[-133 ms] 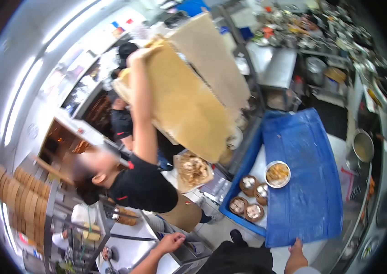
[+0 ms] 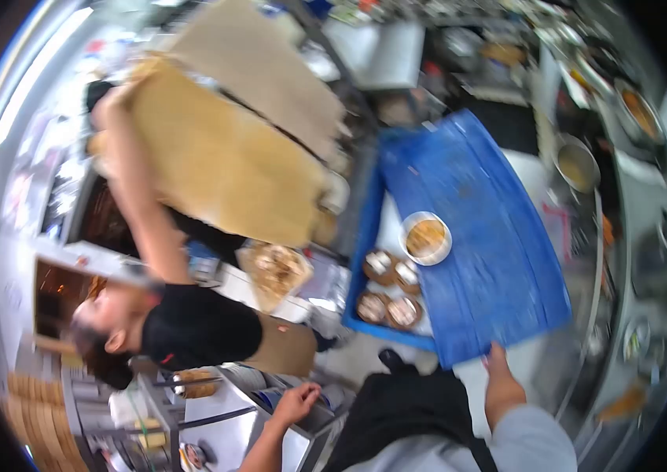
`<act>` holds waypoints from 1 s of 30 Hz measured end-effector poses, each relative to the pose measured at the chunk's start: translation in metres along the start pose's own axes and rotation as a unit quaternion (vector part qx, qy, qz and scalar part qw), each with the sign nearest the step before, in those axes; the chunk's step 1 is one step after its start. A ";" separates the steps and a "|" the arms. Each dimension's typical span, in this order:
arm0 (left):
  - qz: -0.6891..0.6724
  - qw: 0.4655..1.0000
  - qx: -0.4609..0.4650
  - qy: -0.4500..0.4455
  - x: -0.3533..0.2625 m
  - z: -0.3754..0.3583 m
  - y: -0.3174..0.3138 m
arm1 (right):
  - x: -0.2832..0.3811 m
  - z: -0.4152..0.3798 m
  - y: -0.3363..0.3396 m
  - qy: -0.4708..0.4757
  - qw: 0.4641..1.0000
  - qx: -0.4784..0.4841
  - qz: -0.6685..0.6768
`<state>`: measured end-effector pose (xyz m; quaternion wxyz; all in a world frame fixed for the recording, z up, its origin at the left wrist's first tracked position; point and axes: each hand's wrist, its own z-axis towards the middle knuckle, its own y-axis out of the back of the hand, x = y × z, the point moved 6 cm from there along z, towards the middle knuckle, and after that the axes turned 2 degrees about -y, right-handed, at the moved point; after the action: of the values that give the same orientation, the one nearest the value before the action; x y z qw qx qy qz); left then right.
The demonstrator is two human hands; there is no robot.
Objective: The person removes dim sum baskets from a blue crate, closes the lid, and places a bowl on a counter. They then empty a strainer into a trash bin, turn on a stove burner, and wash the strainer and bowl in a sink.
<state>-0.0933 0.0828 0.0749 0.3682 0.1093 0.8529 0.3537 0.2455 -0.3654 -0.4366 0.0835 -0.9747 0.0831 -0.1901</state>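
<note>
My right hand (image 2: 495,360) is closed on the near edge of a blue lid (image 2: 475,228), which lies slanted over a blue bin (image 2: 349,307). A white bowl of yellowish food (image 2: 426,238) sits on the lid's left edge. Inside the bin, several small round containers of pale food (image 2: 404,312) stand left of the lid. My left hand (image 2: 299,403) hangs in front of the metal shelving at lower left, its fingers curled; whether anything is in them is too small to tell.
On the left, a person in a black shirt (image 2: 200,326) reaches up to a large brown sheet (image 2: 215,157). Behind them is an open box of food (image 2: 274,271). Stacked steamer baskets (image 2: 38,417) stand at lower left. A pot (image 2: 577,164) is at right.
The whole view has turned, so the blue bin, lid and other person appear farther left. My right hand stays at the lid's edge.
</note>
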 end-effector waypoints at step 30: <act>-0.284 0.929 0.189 0.141 -0.006 0.239 -0.487 | 0.087 -0.049 -0.024 0.093 0.983 -0.136 -0.086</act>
<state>0.1157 -0.1480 -0.3692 0.3018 -0.1203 0.9425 0.0782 0.3097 -0.3654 -0.3563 -0.0748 -0.9585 0.0313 -0.2734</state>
